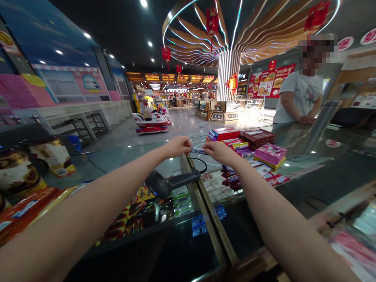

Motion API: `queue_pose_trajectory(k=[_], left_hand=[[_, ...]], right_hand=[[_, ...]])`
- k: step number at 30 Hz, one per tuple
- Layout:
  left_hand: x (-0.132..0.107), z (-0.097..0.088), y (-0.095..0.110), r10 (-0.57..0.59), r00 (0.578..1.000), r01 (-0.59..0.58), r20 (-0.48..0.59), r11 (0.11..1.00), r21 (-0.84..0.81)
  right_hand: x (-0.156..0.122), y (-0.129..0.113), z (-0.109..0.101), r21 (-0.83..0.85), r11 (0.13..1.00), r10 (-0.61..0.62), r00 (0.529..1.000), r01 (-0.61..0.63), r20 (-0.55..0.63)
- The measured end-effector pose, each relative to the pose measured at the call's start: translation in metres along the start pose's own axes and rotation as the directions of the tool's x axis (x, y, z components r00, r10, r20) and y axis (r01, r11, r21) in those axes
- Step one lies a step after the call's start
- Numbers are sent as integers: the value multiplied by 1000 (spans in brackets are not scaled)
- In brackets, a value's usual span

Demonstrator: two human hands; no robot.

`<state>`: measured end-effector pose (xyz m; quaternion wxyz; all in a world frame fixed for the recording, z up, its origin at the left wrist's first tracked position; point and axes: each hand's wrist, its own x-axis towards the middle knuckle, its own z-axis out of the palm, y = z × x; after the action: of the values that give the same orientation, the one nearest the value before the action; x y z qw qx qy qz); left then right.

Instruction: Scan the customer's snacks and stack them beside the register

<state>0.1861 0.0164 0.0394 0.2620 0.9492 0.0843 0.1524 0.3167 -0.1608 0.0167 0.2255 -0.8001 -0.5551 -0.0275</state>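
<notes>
My left hand [178, 147] pinches one end of a slim white-and-blue packet [199, 150], and my right hand [220, 152] grips its other end. Stretched level between the two hands, the packet is above the glass counter; fine print on it is too small to read. A dark handheld barcode scanner [164, 185] lies on the counter below my left forearm, its cable looping up behind. Just right of my right hand are stacked snack packs, among them chocolate bars [232, 176], brown packets [258, 137] and a pink-and-yellow box [270, 154].
A person in a white T-shirt [301, 94] stands across the counter at right. Large snack bags [25, 207] and brown-and-yellow packages [51, 156] crowd the left. A wooden frame edge [211, 235] divides the glass top [147, 154]. Goods show beneath the glass.
</notes>
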Motion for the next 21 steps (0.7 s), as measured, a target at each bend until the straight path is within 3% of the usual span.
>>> queue_pose_trajectory(k=[5,8,13,19,21], left_hand=[[-25,-20,-3,-61,992,57,-113,998,-36],[-44,-30,-7,-83,978,71,-189,995,-69],[-71,-39,-21,-115,934,67,-337,986,-152],[-102,-47,-34,-151,822,27,-550,974,-227],[-112,-47,-35,-167,804,4,-570,961,-276]], right_hand=[[3,8,3,102,995,0,997,8,-79],[4,5,8,322,946,51,998,-35,-43],[1,-19,16,731,673,119,992,-114,44],[3,-40,27,950,306,159,987,-69,20],[7,-42,32,971,237,173,985,-44,2]])
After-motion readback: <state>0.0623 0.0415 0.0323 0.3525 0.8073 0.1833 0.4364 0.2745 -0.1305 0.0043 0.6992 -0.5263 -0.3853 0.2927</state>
